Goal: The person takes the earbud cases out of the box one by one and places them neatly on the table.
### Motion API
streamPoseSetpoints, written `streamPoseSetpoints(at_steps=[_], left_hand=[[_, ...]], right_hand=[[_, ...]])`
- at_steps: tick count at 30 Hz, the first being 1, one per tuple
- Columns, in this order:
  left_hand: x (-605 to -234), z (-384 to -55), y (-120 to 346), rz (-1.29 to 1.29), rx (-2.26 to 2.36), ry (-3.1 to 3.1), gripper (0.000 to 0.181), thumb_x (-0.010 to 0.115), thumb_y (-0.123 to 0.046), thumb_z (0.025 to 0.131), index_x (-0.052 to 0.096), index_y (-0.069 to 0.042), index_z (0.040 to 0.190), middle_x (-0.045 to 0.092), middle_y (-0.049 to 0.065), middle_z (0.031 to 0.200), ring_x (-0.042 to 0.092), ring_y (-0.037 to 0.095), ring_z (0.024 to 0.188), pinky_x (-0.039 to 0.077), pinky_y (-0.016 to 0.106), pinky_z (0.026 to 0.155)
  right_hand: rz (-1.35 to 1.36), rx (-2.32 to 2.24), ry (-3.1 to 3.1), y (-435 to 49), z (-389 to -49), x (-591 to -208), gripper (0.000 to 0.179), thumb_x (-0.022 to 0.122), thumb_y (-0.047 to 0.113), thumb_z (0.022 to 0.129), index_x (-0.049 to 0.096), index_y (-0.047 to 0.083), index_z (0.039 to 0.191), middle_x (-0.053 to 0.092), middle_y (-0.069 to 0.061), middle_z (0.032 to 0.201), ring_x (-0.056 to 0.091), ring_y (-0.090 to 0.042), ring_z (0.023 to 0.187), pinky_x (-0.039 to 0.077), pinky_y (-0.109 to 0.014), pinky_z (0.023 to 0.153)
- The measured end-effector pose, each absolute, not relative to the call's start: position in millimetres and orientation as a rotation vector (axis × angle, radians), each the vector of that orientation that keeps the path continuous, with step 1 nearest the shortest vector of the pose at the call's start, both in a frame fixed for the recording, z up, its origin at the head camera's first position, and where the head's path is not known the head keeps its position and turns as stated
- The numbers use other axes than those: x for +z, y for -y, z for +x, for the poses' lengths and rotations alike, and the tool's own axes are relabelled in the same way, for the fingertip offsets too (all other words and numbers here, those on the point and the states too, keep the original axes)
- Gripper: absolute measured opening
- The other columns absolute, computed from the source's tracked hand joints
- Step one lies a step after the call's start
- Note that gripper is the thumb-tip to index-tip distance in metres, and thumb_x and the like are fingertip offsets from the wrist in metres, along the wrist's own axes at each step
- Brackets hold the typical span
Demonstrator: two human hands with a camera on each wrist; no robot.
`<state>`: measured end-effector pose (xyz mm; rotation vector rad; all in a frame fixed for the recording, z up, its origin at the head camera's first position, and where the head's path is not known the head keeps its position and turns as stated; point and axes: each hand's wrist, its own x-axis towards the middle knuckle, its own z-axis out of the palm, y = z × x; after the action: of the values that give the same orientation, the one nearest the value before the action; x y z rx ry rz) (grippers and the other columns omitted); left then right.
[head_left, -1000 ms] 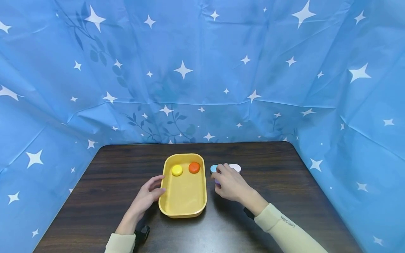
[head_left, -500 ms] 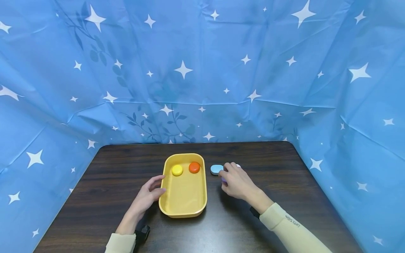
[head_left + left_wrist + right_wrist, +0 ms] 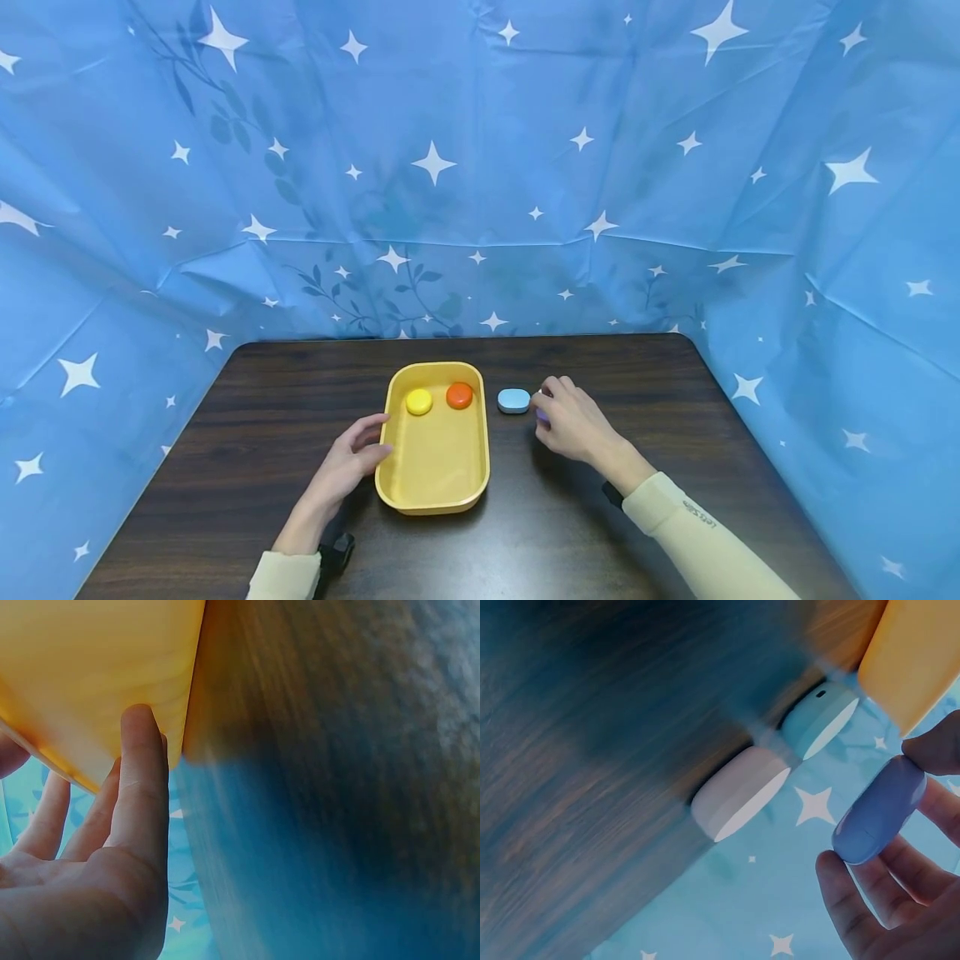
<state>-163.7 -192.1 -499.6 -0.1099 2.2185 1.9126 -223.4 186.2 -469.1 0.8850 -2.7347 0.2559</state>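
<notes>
My right hand (image 3: 573, 421) pinches a small purple oval case (image 3: 879, 810) between thumb and fingertips. In the right wrist view the case is held on a slant, and in the head view the fingers mostly cover it. A light blue oval case (image 3: 513, 402) lies on the table just left of that hand. Beside it stands a pale pink case (image 3: 740, 791), largely hidden from the head camera. My left hand (image 3: 343, 463) touches the left side of a yellow tray (image 3: 432, 507), its thumb (image 3: 140, 765) extended against the outer wall.
Inside the tray, towards its far end, lie a yellow round piece (image 3: 419, 402) and an orange round piece (image 3: 460, 395). The dark wooden table (image 3: 300, 375) ends at a blue star-patterned curtain (image 3: 480, 167) behind and at the sides.
My right hand has moved a little to the right with the purple case, uncovering the light blue case. The left hand and tray have stayed put.
</notes>
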Motion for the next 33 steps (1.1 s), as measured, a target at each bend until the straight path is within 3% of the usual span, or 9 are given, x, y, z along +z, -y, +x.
streamPoseSetpoints(at_steps=[33], left_hand=[[-498.1, -164.2, 192.7, -0.101, 1.912, -2.211, 0.055, 0.068, -0.015, 0.098, 0.048, -0.012, 0.149, 0.049, 0.020, 0.148, 0.059, 0.032, 0.124, 0.054, 0.047, 0.094]], right_hand=[[0.786, 0.272, 2.770, -212.3, -250.0, -470.3, 0.031, 0.079, 0.014, 0.080, 0.073, 0.005, 0.110, 0.059, -0.011, 0.105, 0.049, -0.027, 0.093, 0.050, -0.042, 0.078]])
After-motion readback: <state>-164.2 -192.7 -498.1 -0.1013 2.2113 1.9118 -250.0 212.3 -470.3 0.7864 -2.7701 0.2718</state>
